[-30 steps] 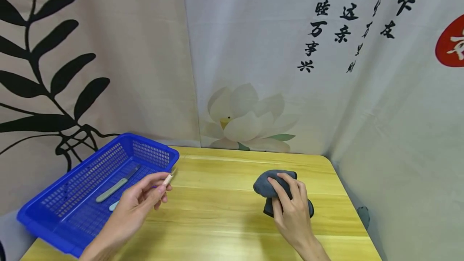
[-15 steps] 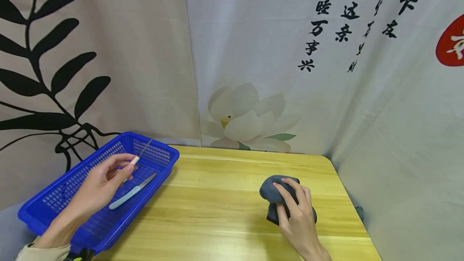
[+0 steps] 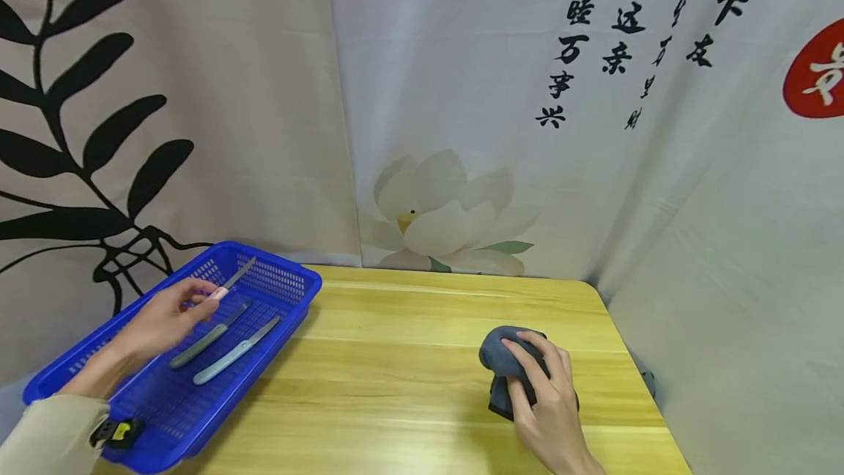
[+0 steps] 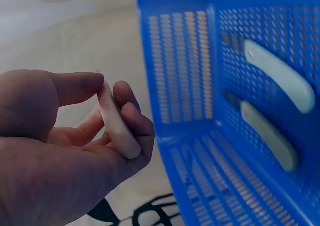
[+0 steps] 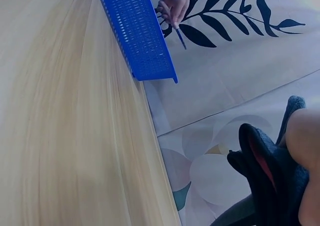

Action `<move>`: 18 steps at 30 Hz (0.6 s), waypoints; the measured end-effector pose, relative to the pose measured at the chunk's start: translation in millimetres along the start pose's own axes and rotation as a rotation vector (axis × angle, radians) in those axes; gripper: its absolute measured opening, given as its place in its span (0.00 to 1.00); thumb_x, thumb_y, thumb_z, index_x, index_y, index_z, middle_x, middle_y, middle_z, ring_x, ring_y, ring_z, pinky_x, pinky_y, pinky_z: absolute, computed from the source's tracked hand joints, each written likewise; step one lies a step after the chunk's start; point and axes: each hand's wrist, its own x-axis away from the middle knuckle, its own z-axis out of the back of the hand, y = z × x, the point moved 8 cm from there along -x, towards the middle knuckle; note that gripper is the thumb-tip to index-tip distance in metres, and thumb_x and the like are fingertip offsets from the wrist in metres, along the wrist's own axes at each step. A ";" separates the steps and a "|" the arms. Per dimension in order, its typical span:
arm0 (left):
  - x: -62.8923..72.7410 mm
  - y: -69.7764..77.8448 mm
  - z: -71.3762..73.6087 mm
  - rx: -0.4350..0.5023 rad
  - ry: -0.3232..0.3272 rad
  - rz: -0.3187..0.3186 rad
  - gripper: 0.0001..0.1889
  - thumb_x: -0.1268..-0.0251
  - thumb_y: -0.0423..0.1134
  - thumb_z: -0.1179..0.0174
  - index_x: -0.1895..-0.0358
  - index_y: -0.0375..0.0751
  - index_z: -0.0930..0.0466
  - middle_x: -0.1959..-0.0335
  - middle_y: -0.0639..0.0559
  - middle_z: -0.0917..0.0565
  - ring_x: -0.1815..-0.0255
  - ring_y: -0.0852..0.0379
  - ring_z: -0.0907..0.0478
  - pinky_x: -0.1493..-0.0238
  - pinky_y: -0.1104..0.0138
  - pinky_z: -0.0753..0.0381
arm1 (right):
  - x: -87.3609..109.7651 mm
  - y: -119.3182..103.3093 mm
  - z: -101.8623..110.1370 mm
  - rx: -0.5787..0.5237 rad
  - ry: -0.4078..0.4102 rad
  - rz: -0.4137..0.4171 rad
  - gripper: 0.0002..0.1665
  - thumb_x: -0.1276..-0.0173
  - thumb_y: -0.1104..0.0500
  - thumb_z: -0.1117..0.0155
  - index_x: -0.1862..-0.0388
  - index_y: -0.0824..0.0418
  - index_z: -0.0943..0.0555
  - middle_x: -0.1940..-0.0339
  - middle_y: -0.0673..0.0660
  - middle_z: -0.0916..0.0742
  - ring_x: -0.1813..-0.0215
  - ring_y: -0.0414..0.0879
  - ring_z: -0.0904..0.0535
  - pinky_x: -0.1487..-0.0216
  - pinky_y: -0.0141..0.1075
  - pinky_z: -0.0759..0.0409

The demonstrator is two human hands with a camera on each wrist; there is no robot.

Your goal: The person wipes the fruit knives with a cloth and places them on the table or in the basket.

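Observation:
My left hand (image 3: pixel 161 325) pinches a small knife by its pale cream handle (image 4: pixel 117 123), between thumb and fingers. The knife's blade (image 3: pixel 239 273) points up and away over the far part of the blue basket (image 3: pixel 168 413). Two more knives lie on the basket floor below the hand: one with a grey-green handle (image 3: pixel 198 347), the other with a light blue handle (image 3: pixel 223 363). On the right, my right hand (image 3: pixel 546 402) grips a bunched dark grey cloth (image 3: pixel 504 352) above the table. In the right wrist view folds of the cloth (image 5: pixel 280 161) stick out past the fingers.
The blue mesh basket stands at the table's left side. Beneath the cloth spreads the yellow wooden table (image 3: pixel 382 372). Printed curtains (image 3: pixel 455 94) hang close behind the table and along its right. A black-and-yellow device (image 3: pixel 120 432) sits at the left cuff.
My left hand has carried the cream-handled knife leftward from the basket's right edge to over its inside, uncovering the other knives. My right hand and the cloth have shifted slightly right and nearer.

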 end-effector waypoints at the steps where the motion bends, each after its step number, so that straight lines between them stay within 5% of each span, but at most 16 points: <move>1: -2.6 -3.7 0.2 -0.006 -0.008 0.002 0.23 0.04 0.45 0.50 0.27 0.27 0.28 0.48 0.37 0.12 0.56 0.61 0.18 0.62 0.67 0.18 | 0.4 0.3 0.7 0.001 -0.001 -0.001 0.34 0.34 0.77 0.28 0.32 0.54 0.11 0.29 0.63 0.15 0.39 0.55 0.25 0.36 0.32 0.25; 7: -12.4 -19.2 -2.1 -0.006 -0.076 0.024 0.25 0.03 0.41 0.53 0.25 0.18 0.33 0.45 0.27 0.16 0.50 0.44 0.15 0.56 0.62 0.14 | 3.7 1.9 3.4 0.005 -0.004 -0.007 0.35 0.35 0.76 0.27 0.32 0.53 0.11 0.29 0.62 0.14 0.38 0.54 0.25 0.36 0.31 0.25; 10: -14.8 -23.3 -5.1 -0.013 -0.119 0.052 0.31 0.03 0.45 0.56 0.20 0.15 0.40 0.31 0.15 0.25 0.37 0.24 0.21 0.44 0.45 0.12 | 5.3 3.4 5.2 0.007 -0.004 -0.009 0.35 0.35 0.77 0.27 0.31 0.53 0.11 0.29 0.62 0.14 0.38 0.54 0.25 0.36 0.29 0.25; 13: -16.6 -23.8 -8.4 -0.034 -0.133 0.072 0.39 0.03 0.52 0.55 0.15 0.17 0.47 0.21 0.11 0.37 0.25 0.12 0.34 0.35 0.25 0.23 | 7.0 6.4 7.7 0.008 -0.005 -0.014 0.35 0.34 0.77 0.27 0.31 0.53 0.11 0.29 0.62 0.14 0.38 0.54 0.25 0.35 0.28 0.25; 16: -18.4 -18.5 -12.5 -0.038 -0.101 0.041 0.45 0.05 0.59 0.52 0.13 0.20 0.50 0.17 0.12 0.43 0.21 0.09 0.42 0.30 0.18 0.34 | 8.9 10.3 10.2 0.015 -0.009 -0.028 0.34 0.34 0.76 0.27 0.31 0.54 0.11 0.29 0.62 0.14 0.37 0.54 0.25 0.34 0.29 0.26; 18: -19.5 -14.5 -16.1 -0.049 -0.037 -0.011 0.45 0.07 0.61 0.50 0.11 0.26 0.49 0.14 0.16 0.42 0.16 0.15 0.42 0.21 0.22 0.36 | 10.4 12.3 11.9 0.017 -0.006 -0.030 0.34 0.34 0.76 0.26 0.31 0.54 0.11 0.29 0.62 0.14 0.36 0.55 0.24 0.33 0.29 0.26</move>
